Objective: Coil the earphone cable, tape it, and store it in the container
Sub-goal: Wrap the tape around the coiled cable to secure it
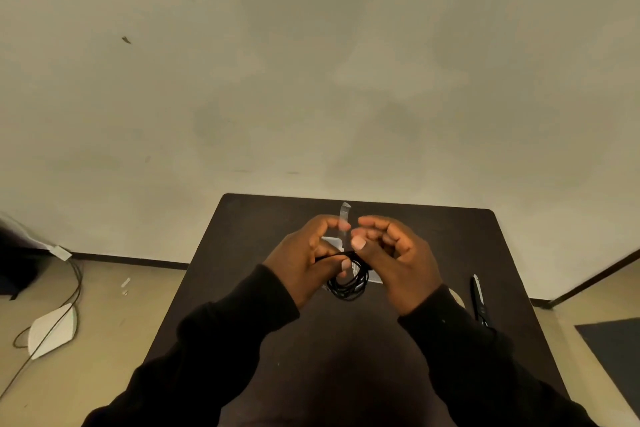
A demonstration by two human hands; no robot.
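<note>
Your left hand [304,256] and right hand [394,260] meet at frame centre, fingers curled and pinched close together (thumbs nearly touching), both dark-sleeved forearms rising from the bottom edge.

A thin black earphone cable [348,282] hangs coiled in loops, a clear tape strip [344,218] upright above it, over a clear plastic container [372,276].

Both hands, left [304,260] and right [398,263], are raised together above the middle of the worktop [263,305]. The coiled cable [348,282] hangs between them; a tape strip [344,218] stands up above the fingertips. The container [372,276] lies beneath, largely hidden. Scissors [479,302] lie on the worktop to the right.
</note>
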